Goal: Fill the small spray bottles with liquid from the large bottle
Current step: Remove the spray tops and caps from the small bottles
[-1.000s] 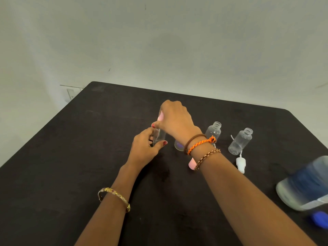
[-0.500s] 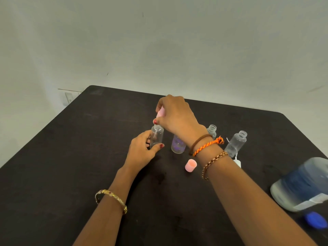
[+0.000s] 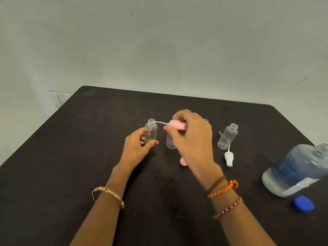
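Small clear spray bottle (image 3: 151, 131) stands upright on the table (image 3: 71, 157), mid-scene, mouth open and body looking empty. Left hand (image 3: 136, 150) wraps its lower half, thumb at the near side, fingers behind; likely a steadying hold so the light bottle does not tip while its top is dealt with.

Right hand (image 3: 191, 137) pinches the pink spray head (image 3: 177, 125), fingers curled round it, held nearly sideways. Its thin dip tube (image 3: 161, 122) reaches left with the tip at the bottle's mouth. Cannot tell whether the tip is inside the neck or just at the rim.

Just right of the held bottle, a second small bottle (image 3: 170, 142) with a purplish tint, largely hidden by the right hand. Near it, a pink cap (image 3: 182, 161) on the table, half covered by the wrist.

Further right, a third bottle (image 3: 227, 136), open-mouthed, with a white spray head (image 3: 229, 158) lying just near it. Tops set beside their bottles, probably for easy refitting.

Near right edge: large bottle (image 3: 294, 170), tilted in this wide view, blurred, holding bluish liquid, neck uncapped. Blue cap (image 3: 303, 205) lies near it. Judged ready for pouring; no small bottle clearly filled yet.
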